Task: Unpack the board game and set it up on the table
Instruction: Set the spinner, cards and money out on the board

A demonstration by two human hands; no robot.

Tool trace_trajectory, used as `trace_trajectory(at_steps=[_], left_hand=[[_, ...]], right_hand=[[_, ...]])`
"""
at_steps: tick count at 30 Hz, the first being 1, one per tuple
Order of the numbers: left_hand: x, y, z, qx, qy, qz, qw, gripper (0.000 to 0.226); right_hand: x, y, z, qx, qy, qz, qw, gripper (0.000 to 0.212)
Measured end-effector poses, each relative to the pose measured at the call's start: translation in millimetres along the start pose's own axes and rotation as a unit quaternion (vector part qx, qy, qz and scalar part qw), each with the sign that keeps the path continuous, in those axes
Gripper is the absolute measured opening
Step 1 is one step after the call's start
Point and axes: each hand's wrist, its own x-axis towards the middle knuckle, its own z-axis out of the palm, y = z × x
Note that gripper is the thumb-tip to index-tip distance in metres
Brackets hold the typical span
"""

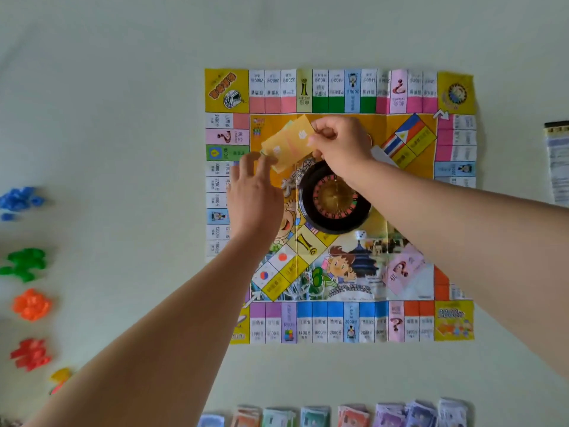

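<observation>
The board (338,90) shows pink, green, blue and purple squares, yellow corners! The cards (286,143) are orange-yellow, the wheel (332,201) black with red and gold, the plastic pieces (26,263) blue, green, orange, red.

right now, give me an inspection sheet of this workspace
surface: pale table, game board spread flat
job's things: roulette wheel and white die on the board; play money stacks along near edge; blue pieces, green pieces, orange pieces, red pieces piled at left
clutter: printed sheet at right edge
hands: right hand pinches yellow cards; left hand, fingers straight, at their lower corner
cables: nothing seen
surroundings: nothing seen
</observation>
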Motion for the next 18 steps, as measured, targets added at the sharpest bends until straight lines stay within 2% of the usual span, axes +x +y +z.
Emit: trace_trajectory(at_steps=[4, 7, 10, 12, 15, 18], left_hand=[[16, -2, 7, 0.064, -0.058, 0.045, 0.995, 0.054], [19, -2, 11, 0.105, -0.078, 0.044, 0.99, 0.056], [18, -1, 14, 0.108, -0.065, 0.037, 0.991, 0.055], [17, 1, 15, 0.101, -0.058, 0.035, 0.993, 0.054], [18, 1, 15, 0.079, -0.066, 0.03, 0.994, 0.055], [21, 0, 11, 0.073, -0.096, 0.03, 0.992, 0.055]], right_hand=[[17, 2, 15, -0.048, -0.02, -0.021, 0.998, 0.021], [20, 5, 19, -0.097, -0.015, -0.053, 0.994, 0.022], [11, 8, 19, -0.193, 0.03, -0.119, 0.973, 0.03], [2, 9, 19, -0.225, 0.047, -0.188, 0.955, 0.024], [-11, 11, 22, -0.264, -0.01, -0.238, 0.935, 0.026], [-17, 8, 20, -0.329, -0.087, -0.207, 0.917, 0.041]])
